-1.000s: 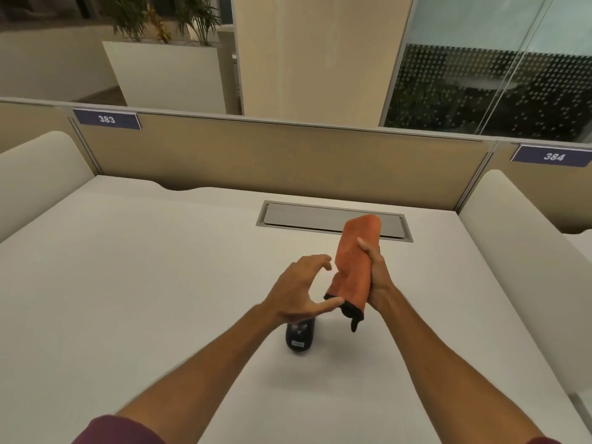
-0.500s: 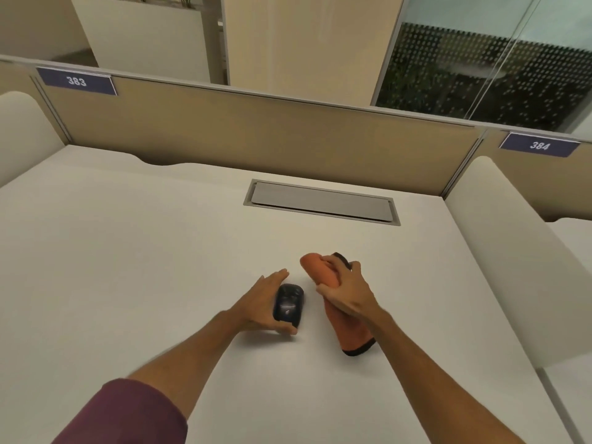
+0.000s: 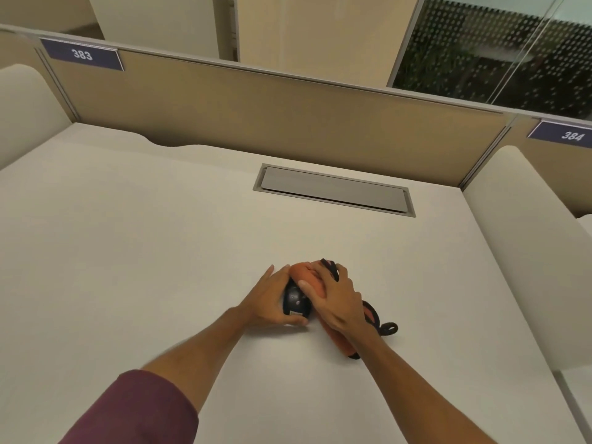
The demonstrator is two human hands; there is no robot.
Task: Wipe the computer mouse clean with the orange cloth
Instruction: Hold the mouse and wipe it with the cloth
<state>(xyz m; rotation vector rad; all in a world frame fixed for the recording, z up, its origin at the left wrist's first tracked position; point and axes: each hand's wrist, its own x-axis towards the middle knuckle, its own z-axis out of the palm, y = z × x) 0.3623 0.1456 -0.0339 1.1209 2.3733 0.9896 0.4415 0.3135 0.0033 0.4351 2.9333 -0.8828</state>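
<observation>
A black computer mouse (image 3: 296, 301) lies on the white desk (image 3: 134, 251), a white label at its near end. My left hand (image 3: 267, 298) cups its left side, thumb at the near end. My right hand (image 3: 338, 299) presses the orange cloth (image 3: 307, 277) onto the mouse's far and right side. The cloth has a black edge and a black loop (image 3: 386, 328) trailing to the right of my wrist. Part of the cloth is hidden under my right hand.
A grey cable hatch (image 3: 333, 190) is set into the desk behind my hands. A tan partition (image 3: 272, 113) with number plates 383 and 384 closes the back. Rounded white side dividers (image 3: 525, 238) stand left and right.
My right hand brought the cloth down from the air onto the desk, then against the mouse. My left hand came down and took the mouse by its side.
</observation>
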